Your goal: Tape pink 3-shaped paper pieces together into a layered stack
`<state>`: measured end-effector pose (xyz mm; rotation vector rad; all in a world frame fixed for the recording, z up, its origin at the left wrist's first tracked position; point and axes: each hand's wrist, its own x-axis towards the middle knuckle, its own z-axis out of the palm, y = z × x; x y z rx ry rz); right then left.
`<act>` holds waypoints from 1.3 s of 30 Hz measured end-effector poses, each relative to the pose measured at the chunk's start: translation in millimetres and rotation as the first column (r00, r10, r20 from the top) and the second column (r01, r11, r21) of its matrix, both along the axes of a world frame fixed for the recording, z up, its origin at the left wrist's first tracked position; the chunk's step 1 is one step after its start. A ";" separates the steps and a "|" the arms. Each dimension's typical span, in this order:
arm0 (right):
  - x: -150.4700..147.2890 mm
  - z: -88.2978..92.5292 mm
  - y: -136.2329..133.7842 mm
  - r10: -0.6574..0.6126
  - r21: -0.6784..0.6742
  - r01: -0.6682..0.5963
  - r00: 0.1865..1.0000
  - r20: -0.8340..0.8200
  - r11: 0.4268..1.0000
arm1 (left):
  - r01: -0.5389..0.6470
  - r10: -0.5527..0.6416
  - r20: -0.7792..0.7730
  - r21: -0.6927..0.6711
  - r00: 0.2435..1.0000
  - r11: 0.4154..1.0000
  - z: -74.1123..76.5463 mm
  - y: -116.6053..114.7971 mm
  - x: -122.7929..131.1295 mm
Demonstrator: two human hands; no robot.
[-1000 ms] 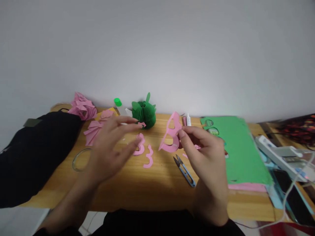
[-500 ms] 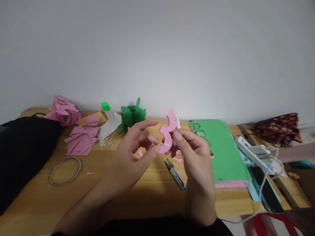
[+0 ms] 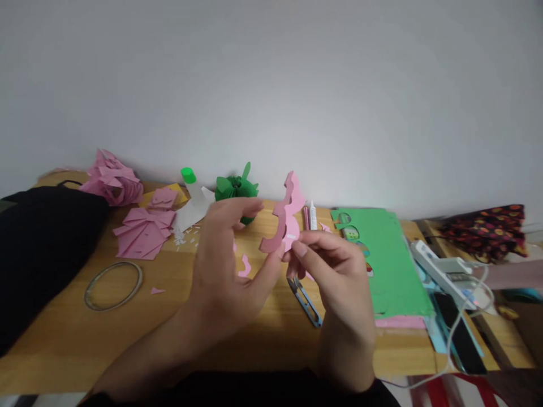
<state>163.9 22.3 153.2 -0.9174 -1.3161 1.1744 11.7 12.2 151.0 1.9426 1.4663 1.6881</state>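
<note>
A wavy pink paper cutout (image 3: 292,199) is held up above the table. It is folded into layers that stand apart, and a small white strip lies near its lower end. My right hand (image 3: 335,277) pinches that lower end between thumb and fingers. The thumb tip of my left hand (image 3: 231,271) touches the cutout's lower edge, while its fingers stretch out to the left, apart from the paper. Below the hands lie blue-handled thread snips (image 3: 309,308), their tips partly hidden by my right hand. A small pink scrap (image 3: 245,266) rests beside my left thumb.
Left are a roll of tape (image 3: 87,297), folded pink paper (image 3: 142,237), a green-capped glue stick (image 3: 189,175) and a black bag (image 3: 46,243). A green paper ball (image 3: 235,186) stands behind. Green sheets (image 3: 394,265), a power strip (image 3: 441,277) and a phone (image 3: 460,333) lie right.
The cutout has turned and its layers have spread apart. My left fingers have straightened and moved off the paper. The view has shifted slightly.
</note>
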 end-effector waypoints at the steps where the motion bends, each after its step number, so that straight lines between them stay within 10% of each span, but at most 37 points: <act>1: -0.2 0.2 -1.2 -0.024 0.015 0.023 0.999 0.025 1.000 | -0.037 0.040 -0.054 0.044 0.998 0.998 1.5 -0.7 -0.1; 9: -0.5 3.0 -12.4 -0.121 0.118 0.085 0.934 0.337 0.989 | -0.174 0.310 -0.379 0.352 0.872 0.920 3.5 -5.5 5.2; 27: 3.0 13.8 -21.4 -0.230 0.378 -0.011 0.776 0.587 0.926 | -0.166 0.168 -0.269 0.031 0.948 0.986 8.0 -9.5 -1.8; 39: 2.1 14.4 -23.2 -0.252 0.383 0.005 0.760 0.599 0.924 | -0.179 0.217 -0.410 0.131 0.886 0.975 8.5 -8.6 -4.7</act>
